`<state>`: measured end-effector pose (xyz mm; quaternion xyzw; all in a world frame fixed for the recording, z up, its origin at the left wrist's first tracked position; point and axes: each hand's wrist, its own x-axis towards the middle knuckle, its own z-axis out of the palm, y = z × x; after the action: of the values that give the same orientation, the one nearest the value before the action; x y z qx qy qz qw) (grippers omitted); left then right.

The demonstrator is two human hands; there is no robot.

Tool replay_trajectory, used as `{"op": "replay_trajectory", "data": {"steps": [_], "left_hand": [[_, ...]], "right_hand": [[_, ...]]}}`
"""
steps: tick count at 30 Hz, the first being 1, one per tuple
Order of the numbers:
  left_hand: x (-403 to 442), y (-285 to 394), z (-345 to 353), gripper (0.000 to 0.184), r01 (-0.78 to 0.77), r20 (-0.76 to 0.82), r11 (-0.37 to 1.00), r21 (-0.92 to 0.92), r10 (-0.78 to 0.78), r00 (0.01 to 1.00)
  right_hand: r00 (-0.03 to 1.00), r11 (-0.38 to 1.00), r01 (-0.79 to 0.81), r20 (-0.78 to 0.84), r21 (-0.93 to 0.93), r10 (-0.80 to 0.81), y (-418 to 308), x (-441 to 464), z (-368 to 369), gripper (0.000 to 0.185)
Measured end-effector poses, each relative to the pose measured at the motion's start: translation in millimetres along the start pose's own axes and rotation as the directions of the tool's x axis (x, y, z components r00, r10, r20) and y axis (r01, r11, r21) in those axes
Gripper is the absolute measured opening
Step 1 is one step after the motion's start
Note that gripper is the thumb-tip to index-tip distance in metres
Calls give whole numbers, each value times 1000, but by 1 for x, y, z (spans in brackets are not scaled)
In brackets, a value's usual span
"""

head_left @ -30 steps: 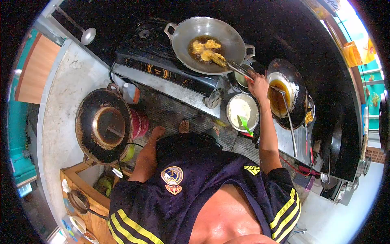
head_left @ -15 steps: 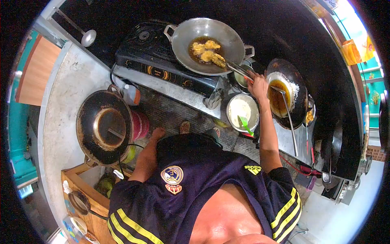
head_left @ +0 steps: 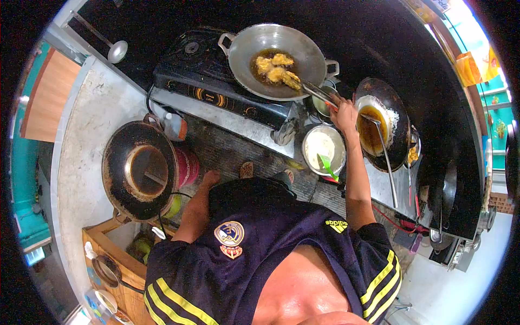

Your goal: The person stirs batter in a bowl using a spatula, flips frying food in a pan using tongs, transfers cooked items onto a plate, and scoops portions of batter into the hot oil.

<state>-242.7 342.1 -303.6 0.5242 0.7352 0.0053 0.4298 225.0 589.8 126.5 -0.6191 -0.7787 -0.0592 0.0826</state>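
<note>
My right hand (head_left: 344, 112) is closed around metal tongs (head_left: 317, 93) with red on the grip. Their tips reach over the rim of a silver wok (head_left: 314, 51) and touch a golden fried piece (head_left: 291, 80). More battered pieces (head_left: 266, 65) sit in the dark oil at the bottom. My left hand (head_left: 212, 177) hangs low at my side, fingers curled in, with no object visible in it. Below my right wrist stands a bowl of pale batter (head_left: 319, 142) with a green spatula (head_left: 326, 164) in it.
The silver wok rests on a black gas stove (head_left: 216, 100). To the right are a dark wok of oil (head_left: 398, 100) with a long-handled ladle (head_left: 385, 157) and a strainer of fried bits (head_left: 413, 154). Another dark wok (head_left: 116, 179) stands left; a ladle (head_left: 117, 51) hangs behind.
</note>
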Motion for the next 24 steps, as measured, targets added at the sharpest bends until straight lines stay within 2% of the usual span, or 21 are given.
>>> {"op": "replay_trajectory", "data": {"steps": [1,4,7,10,13,15,16,17,19,20,22,24], "left_hand": [[4,-7,8,32,-48,-63,999,5,48,997],[-11,1,-5,32,-124,-70,991,-51,120,990],[-26,37,-40,32,139,236,990,27,-142,961],[-26,20,-24,31,-79,30,996,-44,80,996],[2,-2,2,30,-13,-56,998,58,17,998],[8,-9,4,32,-126,34,986,106,123,992],[10,-12,4,33,-185,83,974,128,175,981],[5,-11,-1,34,-262,109,949,174,246,963],[-11,-2,-12,35,-412,167,874,258,380,910],[-11,-4,-5,34,-347,58,910,228,343,937],[-9,-3,10,32,-224,-155,965,140,244,957],[8,-7,17,29,-177,-29,953,247,189,981]], "right_hand": [[1000,1000,-3,0,1,3,-1,0,-1,44],[998,999,34,-54,-3,-34,5,-1,9,43],[1000,1000,-13,1,17,13,-2,-1,0,43],[1000,1000,3,-12,22,-3,2,0,4,42],[990,986,-144,27,80,142,16,1,29,40],[952,935,-297,131,192,275,8,7,14,38],[923,895,-376,188,241,337,5,8,8,37],[901,794,-429,267,432,342,14,10,18,37],[864,471,-504,409,724,295,41,16,50,39],[818,367,-575,515,731,257,32,16,30,42],[796,229,-604,564,763,220,24,13,20,43],[793,121,-606,583,786,178,17,9,12,44]]}}
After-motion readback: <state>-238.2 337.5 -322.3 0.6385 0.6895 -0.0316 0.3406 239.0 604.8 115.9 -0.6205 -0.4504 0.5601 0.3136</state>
